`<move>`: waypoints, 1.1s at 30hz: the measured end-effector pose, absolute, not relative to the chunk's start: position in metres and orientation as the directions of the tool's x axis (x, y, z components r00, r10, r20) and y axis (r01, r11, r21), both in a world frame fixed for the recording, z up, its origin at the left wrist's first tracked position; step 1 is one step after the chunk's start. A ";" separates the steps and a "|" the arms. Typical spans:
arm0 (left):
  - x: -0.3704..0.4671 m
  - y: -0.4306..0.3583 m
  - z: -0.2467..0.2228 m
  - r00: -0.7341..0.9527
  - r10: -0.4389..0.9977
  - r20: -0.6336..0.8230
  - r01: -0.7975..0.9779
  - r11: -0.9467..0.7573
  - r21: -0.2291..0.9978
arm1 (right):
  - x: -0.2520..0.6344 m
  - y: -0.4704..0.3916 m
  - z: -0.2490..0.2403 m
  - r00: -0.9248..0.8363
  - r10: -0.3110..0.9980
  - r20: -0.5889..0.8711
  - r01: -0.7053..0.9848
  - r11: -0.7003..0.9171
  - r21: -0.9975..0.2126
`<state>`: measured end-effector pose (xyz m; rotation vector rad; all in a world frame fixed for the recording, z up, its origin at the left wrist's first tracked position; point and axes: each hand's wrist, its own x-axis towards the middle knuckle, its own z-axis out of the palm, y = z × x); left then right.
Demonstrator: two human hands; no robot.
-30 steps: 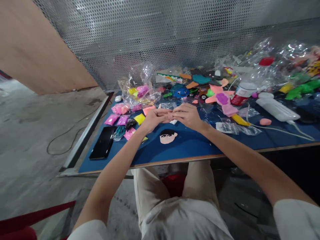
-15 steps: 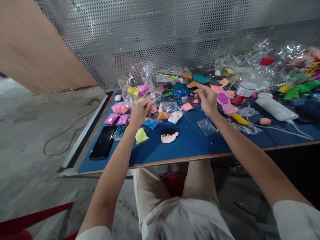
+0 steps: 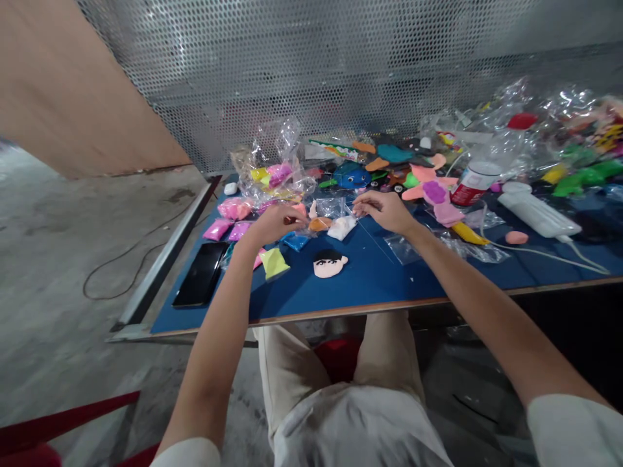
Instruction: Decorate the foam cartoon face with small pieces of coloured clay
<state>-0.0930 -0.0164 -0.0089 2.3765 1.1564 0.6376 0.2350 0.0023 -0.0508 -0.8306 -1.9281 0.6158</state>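
Note:
My left hand is closed over the back left of the blue table, with a small dark brown piece at its fingertips. My right hand hovers low opposite it, fingers bent and pressed together; whatever lies in them is hidden. Just in front of the right fingertips lies a white clay packet, with an orange-brown clay piece beside it. A blue packet and a yellow-green packet are below the left hand. Nearer me lies a flat clay face with black hair.
A black phone lies at the left edge by pink and purple packets. Behind are a blue clay figure and crumpled clear bags. To the right stand a red-capped bottle and a white device with a cable.
My right hand has come down and left, over where a salmon-coloured piece lay. My left hand has shifted slightly down, and the dark brown piece now shows at its fingertips.

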 end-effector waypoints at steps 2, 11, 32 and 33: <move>-0.095 -0.016 -0.009 0.553 0.818 0.158 0.637 -0.537 0.553 | 0.235 0.001 -0.050 -0.384 0.752 0.536 0.295 0.650 -0.700; -0.097 -0.024 0.003 0.520 0.816 0.254 0.665 -0.573 0.480 | 0.230 -0.004 -0.044 -0.452 0.720 0.527 0.339 0.685 -0.645; -0.044 -0.054 -0.014 0.722 0.688 -0.075 0.638 -0.619 0.458 | 0.228 -0.009 -0.036 -0.417 0.699 0.582 0.322 0.712 -0.624; -0.043 -0.054 -0.015 0.725 0.685 -0.076 0.634 -0.619 0.464 | 0.228 -0.008 -0.036 -0.421 0.677 0.604 0.333 0.735 -0.591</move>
